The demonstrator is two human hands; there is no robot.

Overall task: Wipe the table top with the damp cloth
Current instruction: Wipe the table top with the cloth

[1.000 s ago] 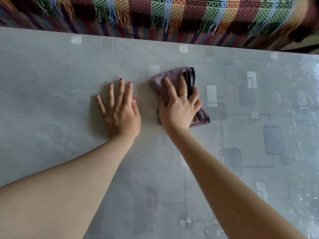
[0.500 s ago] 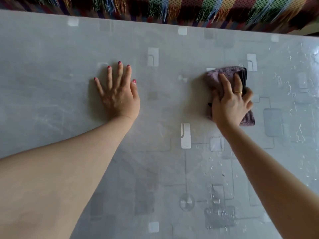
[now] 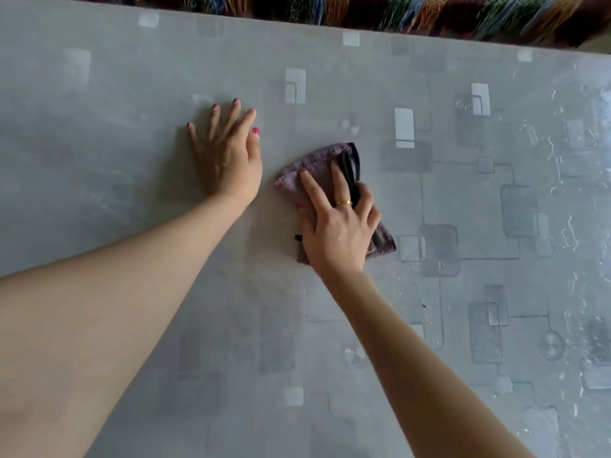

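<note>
Scene: a person leans over a grey table mid-wipe, both bare arms reaching out from the near edge.
Right hand: the right hand lies on a folded purple cloth, its fingers spread and laid almost straight along the fabric, pressing it down; the little finger looks tucked against the cloth's right edge. A gold ring sits on one finger.
Cloth: near the middle of the table, flat on the surface, just right of the left hand and apart from it.
Left hand: the left hand rests palm-down on bare table, fingers straight and fanned, holding nothing; it looks like a brace.
Progress: judging by the sheen, the right side carries wet streaks and beads, so it seems already wiped; the left and near-left areas look dull and dry and likely remain. The job appears roughly half done.
Surface: a smooth, glossy covering printed with pale and dark rounded squares joined by thin lines.
Room: beyond the far edge hangs a fringed woven textile in many colours; little else shows.
</note>
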